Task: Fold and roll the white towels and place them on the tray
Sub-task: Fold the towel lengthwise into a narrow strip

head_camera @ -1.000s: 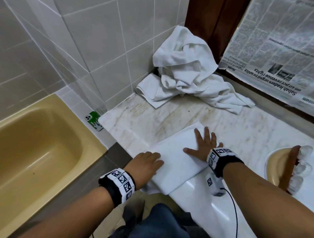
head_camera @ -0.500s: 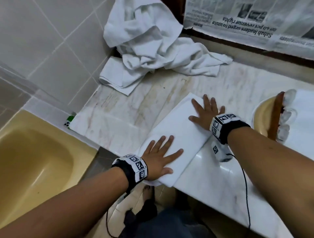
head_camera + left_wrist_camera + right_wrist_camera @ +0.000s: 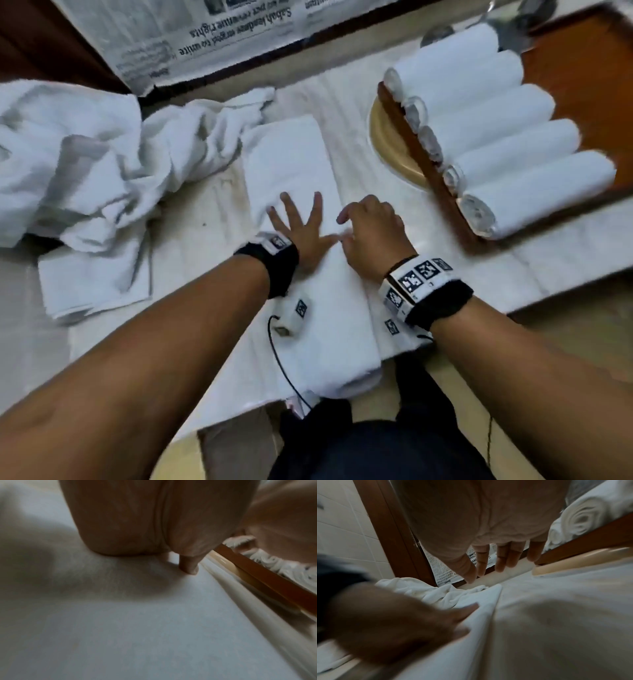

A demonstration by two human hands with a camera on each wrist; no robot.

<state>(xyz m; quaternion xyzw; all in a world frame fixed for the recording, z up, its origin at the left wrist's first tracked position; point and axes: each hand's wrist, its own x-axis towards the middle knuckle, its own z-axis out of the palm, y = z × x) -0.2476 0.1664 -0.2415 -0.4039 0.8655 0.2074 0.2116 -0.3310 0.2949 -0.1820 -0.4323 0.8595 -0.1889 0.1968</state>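
Nearest the person, a folded white towel (image 3: 322, 308) lies lengthwise on the marble surface (image 3: 561, 260), its near end hanging slightly over the edge. Both hands are on it. The left hand (image 3: 305, 233) lies flat with fingers spread, pressing the cloth at about its middle; its grip is released, nothing held. The right hand (image 3: 371, 233) sits just beside it, touching thumb-side, fingers bent downward toward the towel's right edge; the right wrist view shows those fingers hanging loose over the fold, grasping nothing that can be seen. Compared with half a second ago, the hands were then well apart, one at each end of the towel, smoothing it; now they have come together at the middle. This suggests that flattening is complete and that the next fold or the start of the roll is being set up. The towel's long edges appear even, which favours a tidy roll. Further out to the right, the wooden tray (image 3: 582, 61) rests partly over a yellow basin (image 3: 387, 144) and carries five rolled towels (image 3: 507, 144) side by side, spiral ends toward the person, with bare tray beyond them. To the left, a crumpled heap of unfolded towels (image 3: 102, 154) awaits, with one flat folded piece (image 3: 96, 284) beneath its near side. Farthest back, newspaper (image 3: 205, 34) covers the wall panel. The task is judged well advanced, not finished.
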